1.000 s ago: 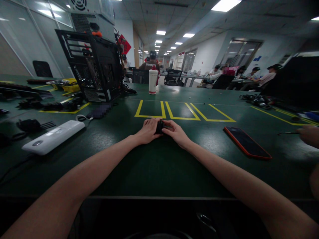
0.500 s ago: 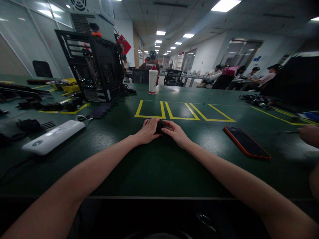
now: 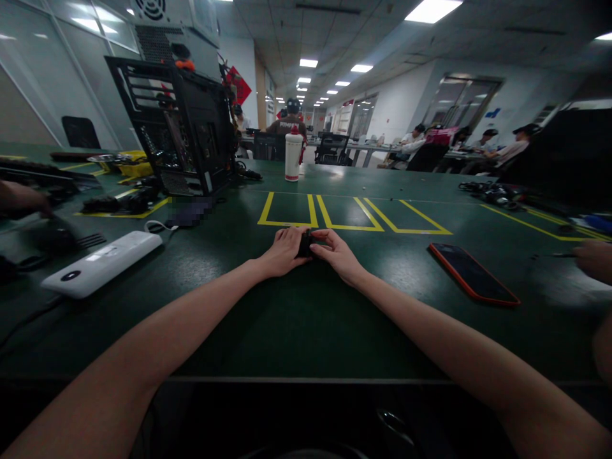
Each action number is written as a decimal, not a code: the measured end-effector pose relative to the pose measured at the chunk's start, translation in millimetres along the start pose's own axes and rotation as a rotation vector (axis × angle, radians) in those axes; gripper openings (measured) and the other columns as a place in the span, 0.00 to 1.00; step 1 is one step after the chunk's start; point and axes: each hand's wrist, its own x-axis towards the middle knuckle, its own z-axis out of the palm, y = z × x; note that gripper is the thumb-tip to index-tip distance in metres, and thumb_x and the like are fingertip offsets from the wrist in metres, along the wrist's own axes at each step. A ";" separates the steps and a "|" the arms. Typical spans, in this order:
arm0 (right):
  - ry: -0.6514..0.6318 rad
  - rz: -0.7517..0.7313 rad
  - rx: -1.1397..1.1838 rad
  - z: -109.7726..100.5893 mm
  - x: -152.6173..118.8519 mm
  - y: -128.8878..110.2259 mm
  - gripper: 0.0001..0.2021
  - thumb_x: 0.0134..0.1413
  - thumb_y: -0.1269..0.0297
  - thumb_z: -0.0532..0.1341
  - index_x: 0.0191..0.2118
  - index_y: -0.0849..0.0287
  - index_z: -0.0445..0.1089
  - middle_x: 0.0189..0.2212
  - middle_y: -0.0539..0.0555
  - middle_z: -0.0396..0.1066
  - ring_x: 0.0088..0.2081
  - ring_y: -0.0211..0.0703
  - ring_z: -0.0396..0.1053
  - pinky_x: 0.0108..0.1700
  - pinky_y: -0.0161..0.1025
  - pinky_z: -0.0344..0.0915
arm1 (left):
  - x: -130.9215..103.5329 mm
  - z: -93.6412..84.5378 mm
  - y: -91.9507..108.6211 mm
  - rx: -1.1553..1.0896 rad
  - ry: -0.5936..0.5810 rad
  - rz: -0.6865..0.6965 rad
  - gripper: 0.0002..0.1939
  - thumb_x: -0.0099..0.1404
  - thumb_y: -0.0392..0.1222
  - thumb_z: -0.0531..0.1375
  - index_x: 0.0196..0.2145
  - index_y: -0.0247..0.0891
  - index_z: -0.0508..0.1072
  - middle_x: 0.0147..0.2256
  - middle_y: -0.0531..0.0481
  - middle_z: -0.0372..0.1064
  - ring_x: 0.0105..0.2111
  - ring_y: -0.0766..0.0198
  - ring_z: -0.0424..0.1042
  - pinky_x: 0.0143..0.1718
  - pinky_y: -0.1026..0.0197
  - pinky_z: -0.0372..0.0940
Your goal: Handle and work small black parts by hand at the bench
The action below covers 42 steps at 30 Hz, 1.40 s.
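Observation:
My left hand (image 3: 285, 250) is closed around a small black object (image 3: 305, 243) on the green table. Most of that object is covered by my fingers, and its kind cannot be made out. From the other side, my right hand (image 3: 336, 254) pinches the object's right end between thumb and fingertips. Both forearms reach in from the near edge of the table (image 3: 306, 331). Just beyond my hands, yellow tape (image 3: 351, 227) marks out several boxes on the tabletop.
On the left lie a white power strip-like device (image 3: 105, 262) and dark parts (image 3: 127, 199). An open black computer case (image 3: 184, 127) stands behind them. A white bottle (image 3: 292, 155) is farther back. An orange-edged phone (image 3: 472, 274) lies right. Other people's hands (image 3: 594, 260) (image 3: 21, 197) show at both sides.
Another person's hand has come in at the left edge over the dark parts. My right fingers have shifted slightly on the black object; my left hand looks unmoved.

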 end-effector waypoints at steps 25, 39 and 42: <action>-0.072 -0.009 0.082 -1.3 -0.7 0.8 0.18 0.38 0.71 0.64 0.40 0.56 0.62 0.45 0.52 0.64 0.47 0.42 0.64 0.52 0.46 0.59 | 0.1 -0.5 -0.6 0.017 -0.010 0.006 0.30 0.56 0.45 0.56 0.52 0.34 0.48 0.47 0.39 0.55 0.49 0.50 0.57 0.49 0.49 0.51; -0.042 0.018 0.060 -0.5 0.2 -0.7 0.17 0.42 0.69 0.62 0.42 0.57 0.62 0.43 0.54 0.65 0.46 0.41 0.65 0.53 0.47 0.57 | 1.2 -0.4 -0.5 0.015 -0.011 0.003 0.31 0.56 0.47 0.56 0.52 0.34 0.47 0.47 0.39 0.55 0.49 0.50 0.57 0.49 0.48 0.50; -0.071 -0.003 0.079 -2.2 0.5 2.2 0.18 0.39 0.71 0.63 0.40 0.57 0.62 0.44 0.53 0.63 0.47 0.42 0.64 0.53 0.46 0.57 | 0.7 -1.1 -0.4 0.017 -0.017 0.000 0.31 0.56 0.45 0.56 0.52 0.34 0.47 0.47 0.39 0.55 0.49 0.50 0.56 0.49 0.48 0.50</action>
